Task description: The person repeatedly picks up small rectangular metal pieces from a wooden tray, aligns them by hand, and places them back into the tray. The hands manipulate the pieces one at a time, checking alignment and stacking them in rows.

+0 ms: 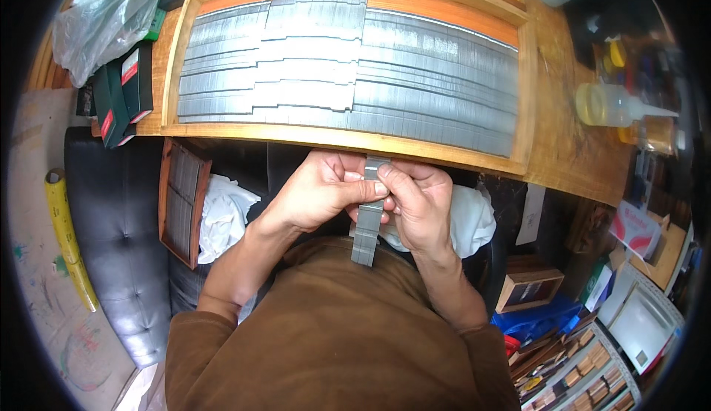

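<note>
In front of my body, just under the near edge of the wooden tray (296,136), I hold a narrow grey metal strip (364,242) with crosswise ridges. My left hand (315,189) pinches it from the left, its thumb lying across the strip. On the other side my right hand (421,207) grips its upper part, with the thumb pressed on top. The strip's lower end sticks out below my fingers; its top end is near the tray's edge. The tray holds rows of similar grey metal strips (437,70), packed side by side, with a raised block (307,48) left of the middle.
A smaller wooden tray (200,189) of dark strips lies left, next to white cloth (226,215). Green boxes (122,92) and a plastic bag (111,15) sit far left. A squeeze bottle (600,105) lies right. A black padded seat (118,233) is at left.
</note>
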`<action>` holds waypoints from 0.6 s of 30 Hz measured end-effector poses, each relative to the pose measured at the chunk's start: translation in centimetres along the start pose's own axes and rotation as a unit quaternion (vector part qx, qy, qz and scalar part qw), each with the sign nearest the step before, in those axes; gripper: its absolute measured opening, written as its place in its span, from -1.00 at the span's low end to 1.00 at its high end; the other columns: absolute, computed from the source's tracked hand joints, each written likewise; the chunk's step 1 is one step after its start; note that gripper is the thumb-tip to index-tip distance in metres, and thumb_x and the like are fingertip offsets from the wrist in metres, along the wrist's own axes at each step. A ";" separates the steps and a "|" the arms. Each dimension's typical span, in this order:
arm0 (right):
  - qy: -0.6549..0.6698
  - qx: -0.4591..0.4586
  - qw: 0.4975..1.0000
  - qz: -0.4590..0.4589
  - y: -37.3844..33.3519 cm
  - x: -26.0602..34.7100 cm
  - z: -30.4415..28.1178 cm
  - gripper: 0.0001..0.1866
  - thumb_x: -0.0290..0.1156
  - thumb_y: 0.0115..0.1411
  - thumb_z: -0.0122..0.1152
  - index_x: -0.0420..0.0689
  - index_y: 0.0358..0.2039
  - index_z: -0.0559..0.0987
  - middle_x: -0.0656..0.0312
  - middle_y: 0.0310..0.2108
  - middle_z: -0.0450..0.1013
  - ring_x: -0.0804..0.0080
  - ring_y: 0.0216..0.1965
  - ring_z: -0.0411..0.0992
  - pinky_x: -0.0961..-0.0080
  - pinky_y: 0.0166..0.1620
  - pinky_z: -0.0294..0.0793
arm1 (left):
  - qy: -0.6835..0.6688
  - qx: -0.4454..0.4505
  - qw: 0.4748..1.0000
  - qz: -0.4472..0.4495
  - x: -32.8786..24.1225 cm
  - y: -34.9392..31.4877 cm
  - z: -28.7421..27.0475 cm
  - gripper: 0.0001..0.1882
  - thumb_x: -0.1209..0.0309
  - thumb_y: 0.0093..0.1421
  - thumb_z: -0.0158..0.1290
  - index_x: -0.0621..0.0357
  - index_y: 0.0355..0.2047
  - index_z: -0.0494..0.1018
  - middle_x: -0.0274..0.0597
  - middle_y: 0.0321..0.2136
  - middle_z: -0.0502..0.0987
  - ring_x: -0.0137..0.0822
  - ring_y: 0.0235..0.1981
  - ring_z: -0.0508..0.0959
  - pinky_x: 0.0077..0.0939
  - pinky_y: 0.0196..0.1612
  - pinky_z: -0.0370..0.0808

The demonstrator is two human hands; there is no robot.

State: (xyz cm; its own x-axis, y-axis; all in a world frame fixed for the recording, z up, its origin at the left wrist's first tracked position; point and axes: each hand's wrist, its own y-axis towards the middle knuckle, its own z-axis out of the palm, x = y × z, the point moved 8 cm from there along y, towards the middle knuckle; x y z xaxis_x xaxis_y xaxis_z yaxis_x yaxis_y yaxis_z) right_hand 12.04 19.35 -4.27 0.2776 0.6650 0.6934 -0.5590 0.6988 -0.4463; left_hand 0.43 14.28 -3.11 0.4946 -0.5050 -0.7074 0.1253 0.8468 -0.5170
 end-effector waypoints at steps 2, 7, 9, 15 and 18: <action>-0.016 0.009 1.000 -0.004 0.0 0.2 0.2 -0.88 -0.56 0.39 0.28 -0.34 -0.15 0.69 0.31 -0.48 0.54 0.71 -0.54 0.40 0.69 -0.53 0.44 | 0.027 -0.018 0.999 -0.001 -0.2 -0.1 -0.2 -0.82 0.41 0.38 0.24 0.29 -0.11 0.64 -0.17 -0.33 0.75 -0.40 -0.35 0.75 -0.65 -0.45 0.56; -0.096 0.055 0.994 0.007 -1.4 1.7 1.1 -0.85 -0.56 0.39 0.29 -0.35 -0.09 0.69 0.28 -0.41 0.54 0.67 -0.48 0.46 0.69 -0.46 0.52 | 0.056 -0.004 0.998 0.024 -0.6 -2.2 1.0 -0.84 0.47 0.42 0.21 0.34 -0.12 0.65 -0.22 -0.31 0.74 -0.51 -0.32 0.71 -0.68 -0.37 0.54; -0.108 0.082 0.991 0.001 -2.1 1.9 1.5 -0.82 -0.58 0.39 0.29 -0.38 -0.05 0.68 0.29 -0.36 0.52 0.65 -0.46 0.48 0.67 -0.42 0.54 | 0.019 0.012 0.999 0.040 -1.0 -3.3 1.7 -0.81 0.48 0.43 0.20 0.39 -0.08 0.64 -0.18 -0.28 0.73 -0.48 -0.28 0.70 -0.66 -0.27 0.57; -0.101 0.100 0.990 -0.009 -2.8 1.9 2.2 -0.84 -0.60 0.39 0.27 -0.39 -0.08 0.67 0.28 -0.36 0.52 0.65 -0.45 0.49 0.69 -0.41 0.53 | 0.002 0.008 0.999 0.051 -0.6 -4.3 1.8 -0.80 0.50 0.44 0.18 0.42 -0.05 0.62 -0.13 -0.27 0.73 -0.44 -0.25 0.71 -0.62 -0.22 0.62; -0.097 0.088 0.991 0.010 -2.9 1.6 2.2 -0.86 -0.59 0.40 0.28 -0.37 -0.09 0.67 0.30 -0.40 0.51 0.66 -0.48 0.48 0.69 -0.43 0.52 | -0.010 0.013 0.999 0.048 -0.4 -4.5 1.8 -0.80 0.49 0.44 0.18 0.41 -0.04 0.62 -0.13 -0.26 0.73 -0.42 -0.25 0.72 -0.61 -0.22 0.64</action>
State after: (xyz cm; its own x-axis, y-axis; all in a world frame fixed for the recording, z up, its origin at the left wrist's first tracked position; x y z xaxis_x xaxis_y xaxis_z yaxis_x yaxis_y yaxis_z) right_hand 12.38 17.79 -0.58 0.1201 0.6029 0.7887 -0.6955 0.6180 -0.3664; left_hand 1.19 11.01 0.34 0.5226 -0.4179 -0.7431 0.0979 0.8953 -0.4346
